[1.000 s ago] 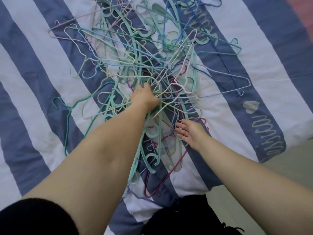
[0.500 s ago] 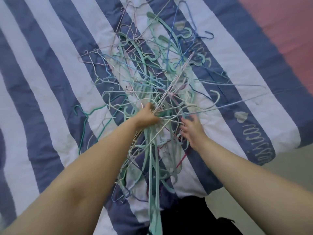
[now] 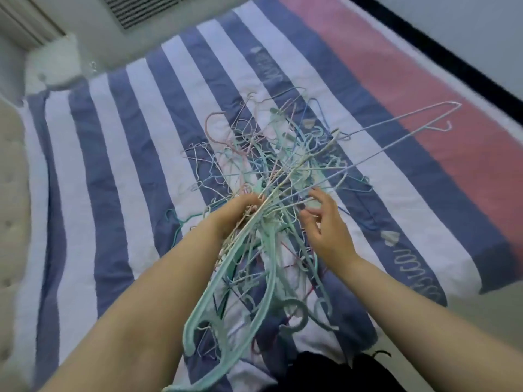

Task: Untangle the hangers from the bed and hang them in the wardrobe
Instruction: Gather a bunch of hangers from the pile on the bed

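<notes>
The tangle of thin wire and plastic hangers (image 3: 283,176) has risen off the striped quilt (image 3: 119,154), gripped by the left hand (image 3: 240,213); the right hand (image 3: 325,224) hovers open.

wall: grey (image 3: 452,21); vent: slatted (image 3: 147,7); headboard: tufted beige (image 3: 11,193)

My left hand (image 3: 240,213) and right hand (image 3: 325,230) are bare, both forearms uncovered to the near edge; dark clothing (image 3: 339,372) shows low between my arms.
</notes>
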`<state>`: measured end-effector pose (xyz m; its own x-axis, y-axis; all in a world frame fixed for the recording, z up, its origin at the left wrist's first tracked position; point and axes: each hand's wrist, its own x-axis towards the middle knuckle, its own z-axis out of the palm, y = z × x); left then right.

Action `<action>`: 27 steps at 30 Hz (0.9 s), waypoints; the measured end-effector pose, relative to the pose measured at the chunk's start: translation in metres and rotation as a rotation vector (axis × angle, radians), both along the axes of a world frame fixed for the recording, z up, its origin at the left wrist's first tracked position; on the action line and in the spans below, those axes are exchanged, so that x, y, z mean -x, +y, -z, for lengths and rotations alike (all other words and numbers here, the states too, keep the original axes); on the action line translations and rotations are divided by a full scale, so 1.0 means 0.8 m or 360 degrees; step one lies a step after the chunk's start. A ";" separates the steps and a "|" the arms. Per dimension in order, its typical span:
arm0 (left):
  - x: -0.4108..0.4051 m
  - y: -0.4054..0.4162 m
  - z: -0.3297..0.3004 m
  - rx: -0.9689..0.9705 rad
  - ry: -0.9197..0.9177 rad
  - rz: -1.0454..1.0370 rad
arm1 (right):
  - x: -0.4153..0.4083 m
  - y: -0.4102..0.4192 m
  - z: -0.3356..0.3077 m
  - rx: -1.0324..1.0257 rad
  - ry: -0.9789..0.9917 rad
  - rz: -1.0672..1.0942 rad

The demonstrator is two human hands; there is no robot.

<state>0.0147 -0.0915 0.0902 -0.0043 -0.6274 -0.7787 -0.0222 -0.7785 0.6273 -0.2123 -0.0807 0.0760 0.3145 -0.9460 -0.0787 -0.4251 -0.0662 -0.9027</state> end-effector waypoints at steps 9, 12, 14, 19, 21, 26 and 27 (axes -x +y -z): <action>-0.018 0.034 -0.072 0.0211 0.0354 -0.0250 | -0.049 0.010 -0.066 -0.0917 -0.0097 0.0100; -0.036 0.046 -0.098 0.0269 0.0499 -0.0181 | -0.082 0.015 -0.108 -0.0816 -0.0101 0.0011; -0.043 0.052 -0.121 0.0331 0.0589 -0.0109 | -0.111 0.020 -0.145 -0.0635 -0.0209 0.0040; -0.067 0.054 -0.193 0.0557 0.0691 -0.0076 | -0.171 0.016 -0.209 -0.0298 -0.0156 0.0148; -0.080 0.054 -0.219 0.0627 0.0691 0.0044 | -0.184 0.020 -0.241 -0.0259 -0.0088 0.0074; -0.115 0.075 -0.254 0.0625 0.0634 0.0384 | -0.220 0.046 -0.278 -0.0229 0.0080 0.0208; -0.122 0.079 -0.254 0.0620 0.0505 0.0415 | -0.224 0.055 -0.282 -0.0245 0.0127 0.0217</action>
